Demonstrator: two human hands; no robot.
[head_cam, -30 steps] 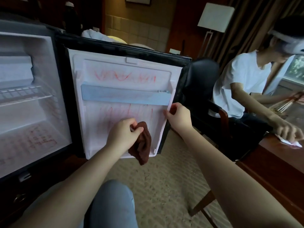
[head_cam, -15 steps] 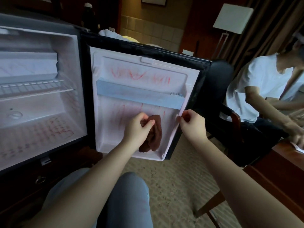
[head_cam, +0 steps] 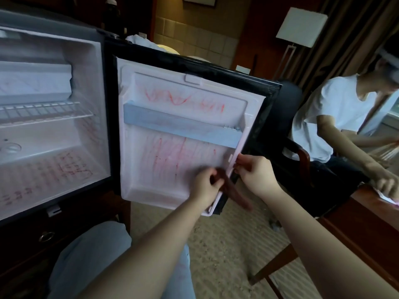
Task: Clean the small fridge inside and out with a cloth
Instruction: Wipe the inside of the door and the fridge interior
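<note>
Left hand gripped the dark brown cloth, fingers curled round it; cloth motion-blurred. Cloth lay at the lower right corner of the open fridge door's white plastic inner liner and trailed past the door edge, just right of that grip. Right hand was just beside it, thumb and fingers pinching the door's outer edge. Red marker scribbles ran left of and above the left grip. Pale blue door shelf rail sat above both hands. White cavity of the small black fridge was well left of them, with red marks on its floor.
</note>
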